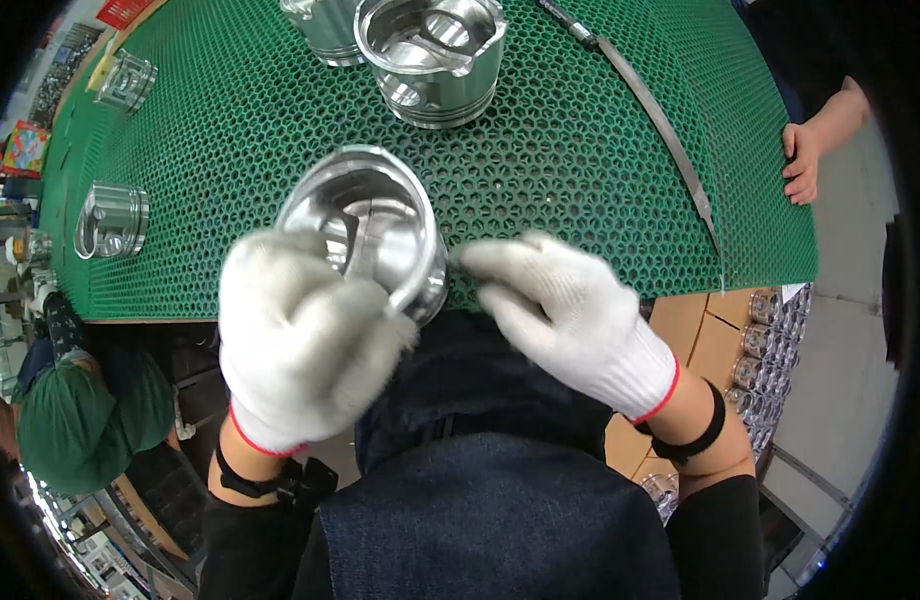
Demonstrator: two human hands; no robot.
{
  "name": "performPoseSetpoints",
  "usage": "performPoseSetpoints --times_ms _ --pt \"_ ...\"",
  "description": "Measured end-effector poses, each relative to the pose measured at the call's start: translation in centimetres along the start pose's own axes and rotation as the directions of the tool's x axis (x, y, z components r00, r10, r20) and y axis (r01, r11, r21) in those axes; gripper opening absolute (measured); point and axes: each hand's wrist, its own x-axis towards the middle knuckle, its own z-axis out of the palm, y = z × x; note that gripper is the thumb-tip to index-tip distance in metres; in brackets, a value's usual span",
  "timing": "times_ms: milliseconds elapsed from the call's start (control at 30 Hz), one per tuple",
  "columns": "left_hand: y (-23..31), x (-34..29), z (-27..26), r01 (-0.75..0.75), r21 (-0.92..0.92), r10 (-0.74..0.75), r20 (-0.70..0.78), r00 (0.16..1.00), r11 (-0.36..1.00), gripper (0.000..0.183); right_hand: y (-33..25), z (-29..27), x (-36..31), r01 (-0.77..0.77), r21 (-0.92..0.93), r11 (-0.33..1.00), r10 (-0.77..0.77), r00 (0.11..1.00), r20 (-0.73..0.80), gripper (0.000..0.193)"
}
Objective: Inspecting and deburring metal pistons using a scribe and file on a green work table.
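Over the near edge of the green honeycomb mat (600,170), the white-gloved left hand (300,345) grips a shiny hollow metal piston (365,225), open end tilted up toward the camera, while the half-open right hand (560,310) touches its rim with gloved fingertips (475,262).

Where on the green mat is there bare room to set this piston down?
The green mat is bare between the top pistons, the metal strip and your right hand. Also between the left-edge piston and the held piston. Top centre is crowded.
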Motion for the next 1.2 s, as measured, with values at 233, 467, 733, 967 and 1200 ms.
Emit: performPoseSetpoints --times_ms 233,467,733,967,1200 --pt "0.4 -1.4 0.3 -0.094 0.012 0.091 0.136 0.986 0.996 0.039 -0.4 -0.8 -1.1 -0.675 0.732 0.086 0.164 0.735 0.658 0.033" --pt "-1.1 -2.0 -0.1 0.038 0.023 -0.037 -0.071 0.997 0.999 0.040 2.6 -2.5 -3.6 0.037 0.999 -0.017 0.225 0.974 -0.032 0.043" --pt "-3.3 -0.7 -0.7 -0.154 0.062 0.146 0.122 0.982 0.986 0.038 2.2 -5.2 -4.5 0.037 0.808 0.588 0.009 0.999 -0.052 0.054" --pt "-3.8 4.0 1.4 -0.124 -0.186 0.111 -0.081 0.991 0.975 0.024 1.8 -4.0 2.5 0.371 -0.646 0.667 -0.589 0.794 -0.151 0.044" --pt "-2.4 2.4 1.0 -0.055 -0.075 0.053 -0.026 0.998 0.996 0.025 0.5 -1.1 2.8 0.164 -0.615 0.771 -0.322 0.934 -0.155 0.024"
